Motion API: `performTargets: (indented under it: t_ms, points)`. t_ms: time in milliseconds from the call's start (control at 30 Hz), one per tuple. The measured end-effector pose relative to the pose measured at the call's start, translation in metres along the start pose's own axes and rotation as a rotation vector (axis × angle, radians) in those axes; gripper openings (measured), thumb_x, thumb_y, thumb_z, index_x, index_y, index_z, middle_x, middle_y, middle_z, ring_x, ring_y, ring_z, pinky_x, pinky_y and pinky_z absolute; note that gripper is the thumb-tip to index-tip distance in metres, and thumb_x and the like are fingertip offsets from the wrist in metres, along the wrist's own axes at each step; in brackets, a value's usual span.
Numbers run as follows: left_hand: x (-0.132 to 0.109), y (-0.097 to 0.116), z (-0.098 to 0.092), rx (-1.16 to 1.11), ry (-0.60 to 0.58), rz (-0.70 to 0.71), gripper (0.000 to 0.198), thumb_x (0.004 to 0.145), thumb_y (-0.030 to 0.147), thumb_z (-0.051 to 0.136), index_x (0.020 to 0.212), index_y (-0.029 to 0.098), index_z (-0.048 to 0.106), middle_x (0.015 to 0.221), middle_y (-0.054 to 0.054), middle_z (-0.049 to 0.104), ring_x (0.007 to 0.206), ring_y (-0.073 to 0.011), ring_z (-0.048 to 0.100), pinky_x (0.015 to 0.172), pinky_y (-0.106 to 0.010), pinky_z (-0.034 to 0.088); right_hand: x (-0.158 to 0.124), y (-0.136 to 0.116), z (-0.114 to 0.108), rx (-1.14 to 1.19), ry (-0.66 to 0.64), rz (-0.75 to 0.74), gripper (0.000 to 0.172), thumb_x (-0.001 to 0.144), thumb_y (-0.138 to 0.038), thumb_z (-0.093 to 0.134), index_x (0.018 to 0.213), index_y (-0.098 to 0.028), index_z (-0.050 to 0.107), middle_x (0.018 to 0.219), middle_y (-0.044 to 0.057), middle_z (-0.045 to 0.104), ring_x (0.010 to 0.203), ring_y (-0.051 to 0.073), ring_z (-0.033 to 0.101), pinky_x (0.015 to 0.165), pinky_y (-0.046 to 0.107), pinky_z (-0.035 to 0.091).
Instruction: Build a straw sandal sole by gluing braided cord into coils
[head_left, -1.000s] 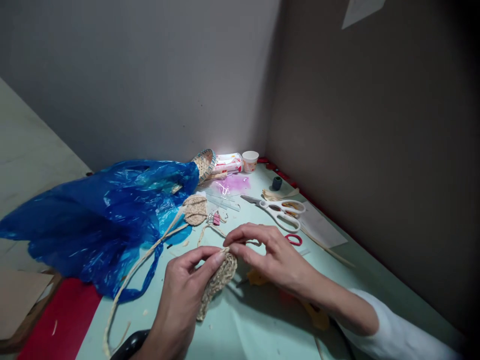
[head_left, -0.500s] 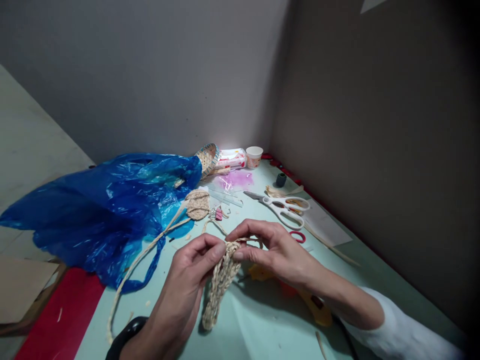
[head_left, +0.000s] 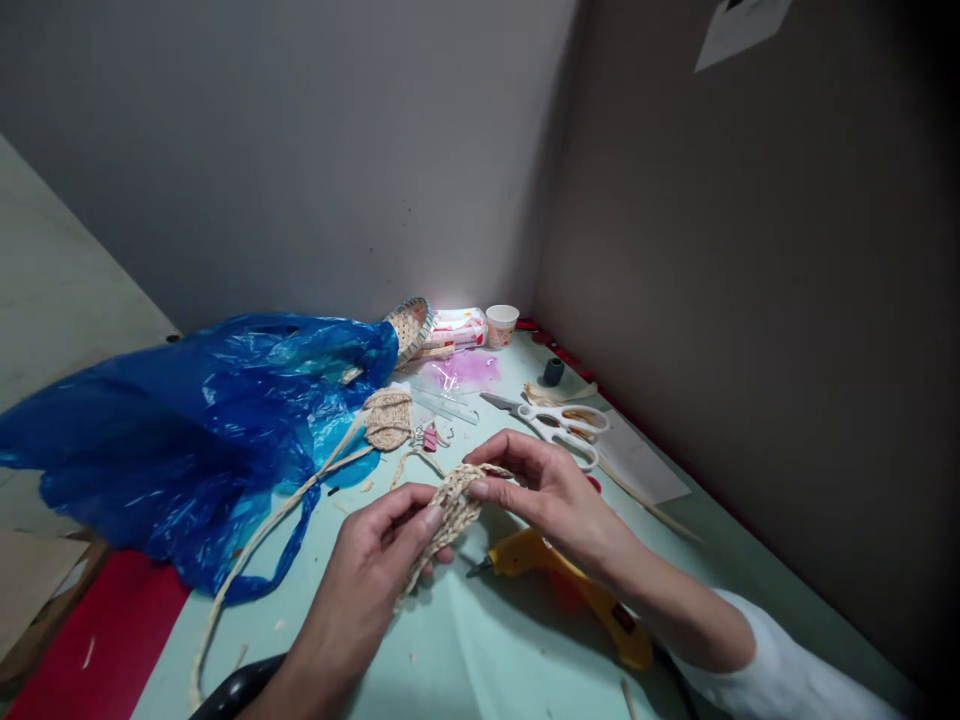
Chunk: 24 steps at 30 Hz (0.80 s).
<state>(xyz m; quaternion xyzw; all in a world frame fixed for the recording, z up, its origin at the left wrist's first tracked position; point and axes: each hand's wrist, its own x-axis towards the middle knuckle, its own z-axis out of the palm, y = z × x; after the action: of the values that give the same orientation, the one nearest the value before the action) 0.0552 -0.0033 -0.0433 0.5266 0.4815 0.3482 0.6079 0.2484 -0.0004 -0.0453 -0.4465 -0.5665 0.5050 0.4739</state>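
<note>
Between my two hands is a braided strip of pale straw cord [head_left: 455,502], held above the table. My left hand [head_left: 375,550] grips its lower left part, thumb on top and fingers curled beneath. At the upper right end, my right hand [head_left: 536,490] pinches the strip between thumb and fingers. A loose cord end shows by the right fingertips. Under my right forearm lies a yellow hot glue gun [head_left: 577,580], its nozzle pointing left. Beyond my hands sits a round coil of straw braid [head_left: 388,418] with long cords trailing left, beside a pink binder clip [head_left: 430,438].
A crumpled blue plastic bag [head_left: 187,420] covers the left side. White-handled scissors [head_left: 559,420] lie at the right, near a dark spool [head_left: 553,371]. At the back stand a paper cup [head_left: 502,325], a tissue pack [head_left: 459,327] and a small woven basket [head_left: 411,330]. Walls rise behind and right.
My left hand has shifted its hold down the strip, which now lies more slanted and spread. More of the glue gun shows. The whole view has shifted slightly.
</note>
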Motion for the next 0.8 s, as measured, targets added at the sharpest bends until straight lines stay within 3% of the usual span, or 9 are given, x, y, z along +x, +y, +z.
performTargets:
  t_ms: [167, 333, 600, 800]
  points:
    - [0.0014, 0.0021, -0.001, 0.06, 0.045, -0.002, 0.028, 0.079, 0.044, 0.072, 0.091, 0.02, 0.08, 0.075, -0.002, 0.071, 0.063, -0.0163, 0.063, 0.059, -0.024, 0.049, -0.0023, 0.0011, -0.0027, -0.048, -0.041, -0.058, 0.019, 0.089, -0.037, 0.07, 0.091, -0.018, 0.064, 0.087, 0.0, 0.065, 0.081, 0.015, 0.06, 0.073, 0.025, 0.047]
    - [0.0022, 0.0012, -0.0038, 0.102, 0.05, -0.004, 0.029, 0.078, 0.047, 0.073, 0.09, 0.022, 0.082, 0.076, -0.004, 0.073, 0.067, -0.0183, 0.063, 0.063, -0.025, 0.051, -0.002, 0.0047, -0.0021, -0.082, 0.001, -0.086, 0.013, 0.088, -0.03, 0.07, 0.085, -0.018, 0.066, 0.082, 0.0, 0.066, 0.078, 0.015, 0.059, 0.073, 0.026, 0.046]
    - [0.0015, 0.0015, -0.0056, 0.142, 0.017, 0.016, 0.03, 0.082, 0.048, 0.069, 0.094, 0.023, 0.082, 0.078, -0.003, 0.072, 0.07, -0.0181, 0.062, 0.065, -0.025, 0.05, 0.0017, 0.0034, -0.0031, 0.048, -0.018, 0.008, 0.014, 0.082, -0.029, 0.074, 0.08, -0.017, 0.067, 0.074, -0.002, 0.064, 0.069, 0.012, 0.056, 0.067, 0.025, 0.045]
    - [0.0008, 0.0085, -0.0038, 0.243, 0.035, 0.066, 0.034, 0.082, 0.048, 0.065, 0.092, 0.02, 0.081, 0.08, -0.005, 0.074, 0.075, -0.0216, 0.065, 0.068, -0.027, 0.051, 0.0022, -0.0036, -0.0101, -0.128, -0.069, -0.064, 0.012, 0.089, -0.03, 0.069, 0.091, -0.018, 0.067, 0.085, 0.001, 0.069, 0.08, 0.015, 0.063, 0.074, 0.026, 0.049]
